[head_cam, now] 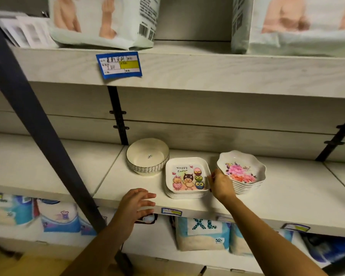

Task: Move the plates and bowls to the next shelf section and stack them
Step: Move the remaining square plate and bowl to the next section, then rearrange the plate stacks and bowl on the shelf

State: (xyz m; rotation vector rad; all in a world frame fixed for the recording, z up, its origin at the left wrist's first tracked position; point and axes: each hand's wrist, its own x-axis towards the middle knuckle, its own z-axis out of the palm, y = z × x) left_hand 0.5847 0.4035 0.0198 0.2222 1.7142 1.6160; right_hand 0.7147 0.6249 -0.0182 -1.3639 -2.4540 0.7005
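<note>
Right hand (221, 185) sits between the square plates (186, 179) and flower plates (242, 172), fingertips at the square stack's 3 o'clock rim, grip hard to tell, while left hand (134, 204) hovers spread at its 8 o'clock, bowls (147, 156) at 10 o'clock

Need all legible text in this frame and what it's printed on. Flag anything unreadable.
"Happy Easter": top square plate of the middle stack.
"XL": pack below the shelf, upside down.
"52": same pack, lower corner; the mark after it is unclear.
Blue price tag on the upper shelf edge: handwriting too blurred.
Lower shelf tags, barcode on the top bag: unreadable.
</note>
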